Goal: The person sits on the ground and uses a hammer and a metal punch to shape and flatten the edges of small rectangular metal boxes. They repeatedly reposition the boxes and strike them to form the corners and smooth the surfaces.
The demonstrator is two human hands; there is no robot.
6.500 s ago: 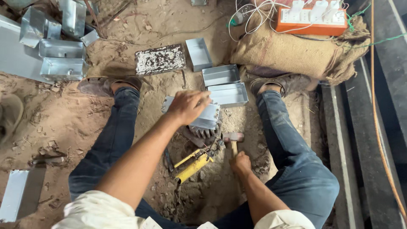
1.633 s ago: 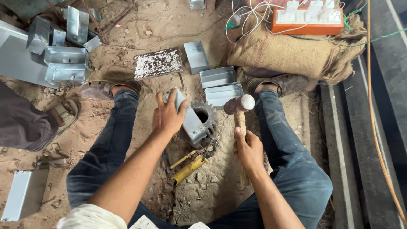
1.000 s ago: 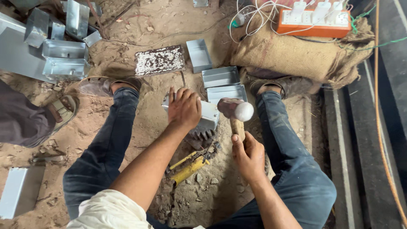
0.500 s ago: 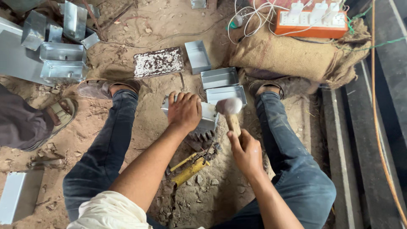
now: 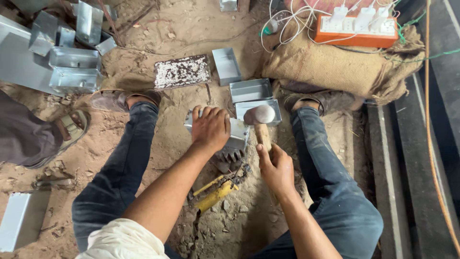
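Observation:
My left hand (image 5: 211,128) presses down on a grey sheet-metal box (image 5: 238,135) that rests on a toothed metal block (image 5: 230,158) in the dirt between my knees. My right hand (image 5: 275,169) grips the wooden handle of a hammer (image 5: 260,120). The hammer's rounded steel head hangs just right of the box, close to its edge. Below the box lies a yellow-handled tool (image 5: 215,192) on the ground.
Two finished metal boxes (image 5: 251,91) lie just beyond the one I hold, another (image 5: 226,64) farther back by a rusty plate (image 5: 182,72). More metal boxes (image 5: 72,72) are piled far left. A burlap sack (image 5: 345,67) carries an orange power strip (image 5: 357,31). Another person's sandalled foot (image 5: 67,127) is at left.
The hammer head swung down from its raised position to the box's right edge. My left hand shifted from the box's side onto its top and stayed pressing there.

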